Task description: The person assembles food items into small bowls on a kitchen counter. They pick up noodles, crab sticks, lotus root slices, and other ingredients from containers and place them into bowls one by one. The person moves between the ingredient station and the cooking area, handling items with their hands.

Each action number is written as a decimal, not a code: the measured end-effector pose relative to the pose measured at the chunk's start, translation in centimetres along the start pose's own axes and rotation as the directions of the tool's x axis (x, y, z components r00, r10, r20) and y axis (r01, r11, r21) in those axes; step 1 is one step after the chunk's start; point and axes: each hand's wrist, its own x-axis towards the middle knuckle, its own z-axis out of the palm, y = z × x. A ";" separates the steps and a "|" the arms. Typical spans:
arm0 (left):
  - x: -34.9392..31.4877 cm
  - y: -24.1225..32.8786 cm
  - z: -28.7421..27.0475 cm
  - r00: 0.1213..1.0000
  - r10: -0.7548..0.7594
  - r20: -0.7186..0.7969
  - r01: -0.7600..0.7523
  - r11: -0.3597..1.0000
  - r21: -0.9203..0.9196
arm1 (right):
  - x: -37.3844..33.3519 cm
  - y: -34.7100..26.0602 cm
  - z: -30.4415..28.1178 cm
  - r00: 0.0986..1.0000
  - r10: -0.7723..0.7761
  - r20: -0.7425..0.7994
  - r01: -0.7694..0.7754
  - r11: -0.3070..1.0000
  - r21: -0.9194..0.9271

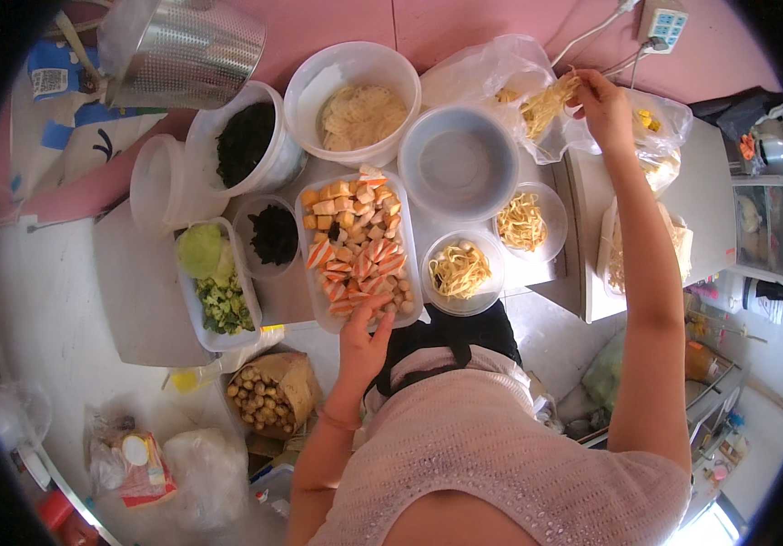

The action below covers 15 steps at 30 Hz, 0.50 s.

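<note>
My right hand (606,111) reaches to the far right and pinches a bundle of pale yellow noodle-like strips (550,107) above an open clear plastic bag (473,77). My left hand (364,344) lies at the near edge of a white rectangular tray (308,282), with fingers apart and fingertips over its contents. In that tray are orange-and-white striped pieces (378,259), tan cubes (341,193) and small round balls (405,296). Similar strips fill two round clear tubs, a nearer one (458,270) and one further right (523,223).
A grey-blue round bowl (459,164) stands mid-table. Behind are a white tub of pale noodles (364,114), a tub of dark greens (247,141) and a perforated metal pot (191,55). Leafy vegetables (220,296) sit left. A paper bag of small brown round things (264,396) is below.
</note>
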 end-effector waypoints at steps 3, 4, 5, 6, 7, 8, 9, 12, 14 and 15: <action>0.3 0.0 -0.3 0.999 0.004 0.033 -0.004 1.000 -0.006 | -1.0 -4.7 -3.1 0.999 0.001 -0.042 0.006 0.985 0.171; 0.3 0.1 -0.3 0.999 0.018 0.038 -0.017 1.000 -0.013 | -1.3 -6.0 -4.1 0.998 -0.012 -0.055 0.025 0.966 0.256; 0.4 0.3 -0.2 0.999 0.031 0.043 -0.030 0.999 -0.019 | -2.0 -7.6 -5.4 0.998 -0.031 -0.060 0.047 0.961 0.274; 0.2 0.3 -0.3 0.999 0.038 0.035 -0.038 0.999 -0.022 | -2.7 -9.6 -6.3 0.997 -0.057 -0.056 0.071 0.951 0.301; 0.1 0.1 -0.3 0.999 0.036 0.040 -0.035 0.999 -0.033 | -3.6 -11.5 -7.3 0.995 -0.069 -0.071 0.089 0.941 0.326; 0.0 -0.2 -0.4 0.999 0.033 0.043 -0.031 0.999 -0.043 | -4.5 -12.8 -8.4 0.992 -0.095 -0.078 0.115 0.942 0.316; -0.4 -0.5 -0.6 0.999 0.022 0.034 -0.021 0.999 -0.045 | -5.4 -14.3 -8.9 0.990 -0.129 -0.058 0.142 0.922 0.360; -0.3 -0.7 -0.4 0.995 0.038 0.087 -0.033 0.998 -0.054 | -9.2 -17.7 -11.4 0.979 -0.202 0.025 0.179 0.915 0.362; -0.2 -0.9 -0.3 0.994 0.056 0.098 -0.051 0.997 -0.060 | -11.7 -18.7 -11.7 0.979 -0.161 0.121 0.107 0.924 0.367; -0.7 -1.1 -0.6 0.997 0.050 0.059 -0.048 0.998 -0.040 | -12.5 -18.2 -10.2 0.973 -0.120 0.196 0.030 0.913 0.408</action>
